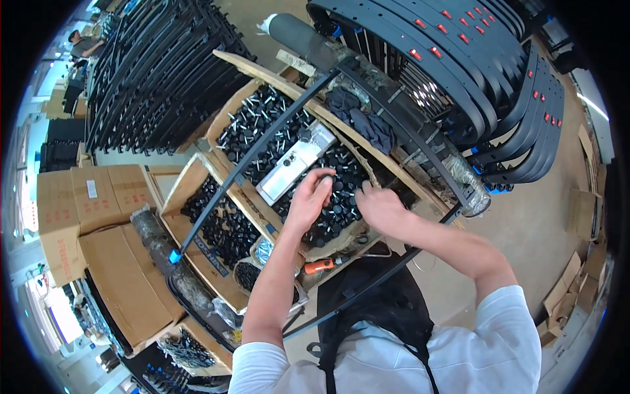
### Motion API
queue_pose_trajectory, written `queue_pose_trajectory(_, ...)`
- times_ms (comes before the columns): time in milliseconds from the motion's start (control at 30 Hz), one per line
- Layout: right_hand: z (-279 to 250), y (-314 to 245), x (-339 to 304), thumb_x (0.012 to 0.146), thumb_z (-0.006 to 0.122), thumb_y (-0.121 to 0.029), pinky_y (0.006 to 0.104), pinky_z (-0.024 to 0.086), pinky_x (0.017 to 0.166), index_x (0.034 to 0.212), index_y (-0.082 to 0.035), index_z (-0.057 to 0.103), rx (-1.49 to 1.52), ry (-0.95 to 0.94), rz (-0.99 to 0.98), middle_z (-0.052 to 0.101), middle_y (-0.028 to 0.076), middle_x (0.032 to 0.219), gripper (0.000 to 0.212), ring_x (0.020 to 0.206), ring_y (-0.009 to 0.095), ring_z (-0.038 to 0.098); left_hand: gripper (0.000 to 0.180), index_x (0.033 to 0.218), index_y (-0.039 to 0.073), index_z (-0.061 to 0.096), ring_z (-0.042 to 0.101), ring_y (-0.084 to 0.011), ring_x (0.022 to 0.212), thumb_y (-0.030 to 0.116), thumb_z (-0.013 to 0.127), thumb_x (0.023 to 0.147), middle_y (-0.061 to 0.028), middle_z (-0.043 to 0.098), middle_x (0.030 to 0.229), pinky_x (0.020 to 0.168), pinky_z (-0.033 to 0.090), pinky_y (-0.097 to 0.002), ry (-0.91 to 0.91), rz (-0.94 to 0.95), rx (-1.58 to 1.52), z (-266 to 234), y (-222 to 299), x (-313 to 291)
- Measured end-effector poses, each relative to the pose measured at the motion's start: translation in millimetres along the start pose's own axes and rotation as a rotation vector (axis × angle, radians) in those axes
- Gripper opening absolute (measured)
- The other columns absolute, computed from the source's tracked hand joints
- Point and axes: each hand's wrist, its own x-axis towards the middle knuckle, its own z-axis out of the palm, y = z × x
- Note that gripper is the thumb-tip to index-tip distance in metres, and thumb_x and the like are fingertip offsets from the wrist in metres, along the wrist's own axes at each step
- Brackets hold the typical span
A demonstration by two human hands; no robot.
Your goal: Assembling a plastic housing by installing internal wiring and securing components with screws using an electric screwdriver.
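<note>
My left hand (310, 202) is over a wooden bin of black round-headed bolts (338, 207). Its thumb and forefinger close around what looks like one dark bolt head. To its right, my right hand (382, 209) has its fingers curled and pressed together at the bin's edge; whatever they hold is hidden. A black metal frame (400, 115) lies slanted across the bins, its near bar in front of my body. Beside my left hand, a pale metal plate or box (295, 164) rests across the bolts, with a few small dark pieces on top.
An orange-handled power tool (319, 266) lies at the bin's near edge. More small black parts (220, 220) fill the left bin. Cartons (131, 282) stand at left. Stacked black frames (164, 72) and curved black parts with red pieces (453, 52) stand beyond. A wrapped roll (295, 36) supports the far side.
</note>
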Motion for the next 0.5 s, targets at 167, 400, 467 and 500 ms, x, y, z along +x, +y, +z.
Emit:
queue_pose_trajectory(167,68,-18,54,0.091,0.065,-0.018,0.0327,0.056,0.066,0.105,-0.004,0.072,-0.464,-0.255,-0.048,0.074,0.011,0.098,0.021,0.085,0.023,0.072,0.03,0.121,0.001,0.062,0.055,-0.0085,0.069,0.028,0.053,0.113,-0.0017,0.064,0.084,0.064,0.047,-0.0262,0.259,0.306,0.312,-25,43,100)
queue_pose_trajectory(400,35,5,5,0.096,0.063,-0.02,0.0445,0.058,0.075,0.113,-0.005,0.066,0.312,-0.05,0.043,0.068,0.018,0.092,0.023,0.091,0.034,0.072,0.038,0.127,-0.001,0.065,0.061,-0.0097,0.079,0.033,0.063,0.109,-0.0039,0.069,0.094,0.07,0.05,-0.026,0.236,0.204,0.225,-23,109,193)
queue_pose_trajectory(467,23,12,-12,0.099,0.065,-0.027,0.0505,0.056,0.088,0.113,0.003,0.064,0.681,0.038,0.09,0.068,0.022,0.098,0.033,0.099,0.042,0.069,0.038,0.126,0.0,0.068,0.067,-0.0171,0.084,0.033,0.064,0.108,-0.0087,0.073,0.097,0.076,0.053,-0.0311,0.294,0.347,0.298,-22,111,212)
queue_pose_trajectory(500,8,10,-15,0.099,0.065,-0.027,0.0505,0.056,0.088,0.113,0.003,0.064,0.688,0.046,0.088,0.068,0.022,0.098,0.033,0.099,0.042,0.069,0.038,0.126,0.001,0.07,0.073,-0.0244,0.088,0.034,0.065,0.107,-0.0135,0.077,0.1,0.083,0.056,-0.0362,0.369,0.484,0.372,-30,109,220)
